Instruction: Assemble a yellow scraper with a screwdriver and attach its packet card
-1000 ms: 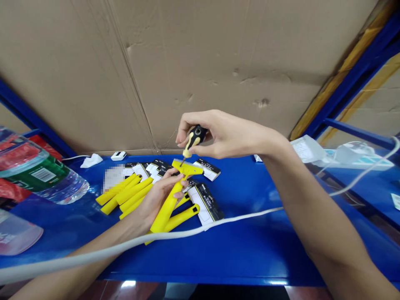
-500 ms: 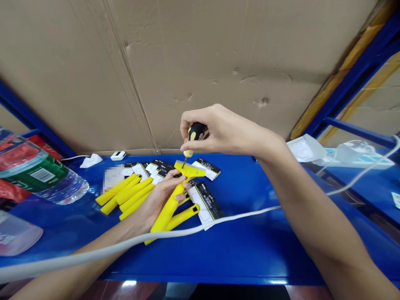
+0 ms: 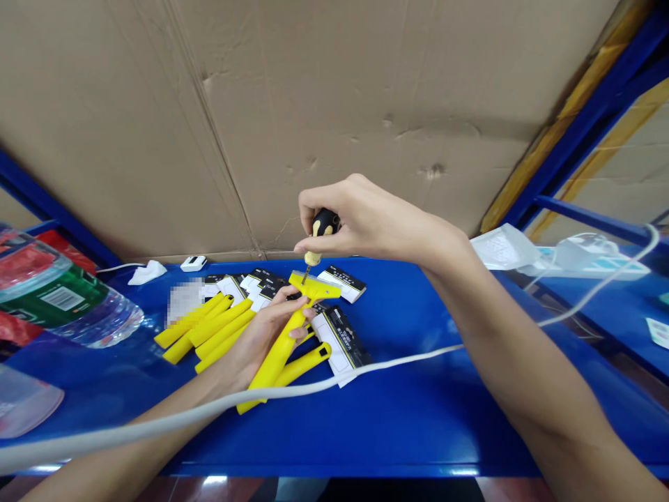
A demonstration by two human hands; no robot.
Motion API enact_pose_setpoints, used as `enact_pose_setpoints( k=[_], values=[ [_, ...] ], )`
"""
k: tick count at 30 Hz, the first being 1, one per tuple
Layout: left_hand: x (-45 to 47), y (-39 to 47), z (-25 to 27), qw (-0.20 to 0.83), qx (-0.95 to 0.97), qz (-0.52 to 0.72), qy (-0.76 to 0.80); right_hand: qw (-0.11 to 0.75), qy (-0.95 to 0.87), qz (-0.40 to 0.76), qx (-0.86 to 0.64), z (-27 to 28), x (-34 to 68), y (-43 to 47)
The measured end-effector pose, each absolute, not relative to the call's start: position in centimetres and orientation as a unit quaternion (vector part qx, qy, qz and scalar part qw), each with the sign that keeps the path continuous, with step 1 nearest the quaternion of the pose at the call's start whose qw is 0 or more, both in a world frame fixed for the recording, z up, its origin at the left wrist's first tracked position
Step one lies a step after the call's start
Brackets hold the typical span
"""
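Note:
My left hand (image 3: 269, 331) is closed round the handle of a yellow scraper (image 3: 279, 352), its wide head tilted up and away from me. A short screwdriver (image 3: 323, 230) with a black and cream handle is gripped from above by my right hand (image 3: 350, 216). Its shaft points down and the tip meets the scraper head near the left end; any screw there is too small to make out. Under and beside my left hand lie several yellow handles (image 3: 222, 324), and another yellow handle (image 3: 306, 362) sits just right of the held scraper.
Black and white printed cards (image 3: 342, 341) lie behind and right of the scraper on the blue table (image 3: 418, 411). A white cable (image 3: 293, 390) crosses in front of both forearms. At left stands a large water bottle (image 3: 67, 296); a power strip (image 3: 543, 258) is at right.
The whole view has shifted slightly, so things appear a little further left. Both hands keep their grips, and the screwdriver tip stays at the scraper head.

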State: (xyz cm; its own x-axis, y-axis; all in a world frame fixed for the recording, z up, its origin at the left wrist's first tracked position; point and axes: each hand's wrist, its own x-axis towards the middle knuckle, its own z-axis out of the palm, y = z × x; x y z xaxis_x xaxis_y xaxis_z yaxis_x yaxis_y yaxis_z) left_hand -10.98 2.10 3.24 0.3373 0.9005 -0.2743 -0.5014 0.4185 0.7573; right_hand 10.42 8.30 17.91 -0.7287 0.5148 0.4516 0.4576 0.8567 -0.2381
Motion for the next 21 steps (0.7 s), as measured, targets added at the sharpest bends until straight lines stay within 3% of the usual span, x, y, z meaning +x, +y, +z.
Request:
enact_pose_setpoints(
  k=[21],
  values=[
    [-10.53,1.51,3.64,0.751,0.311,0.459,0.359,0.314,-0.899,0.037,-0.302,17.61,10.56,8.79]
  ],
)
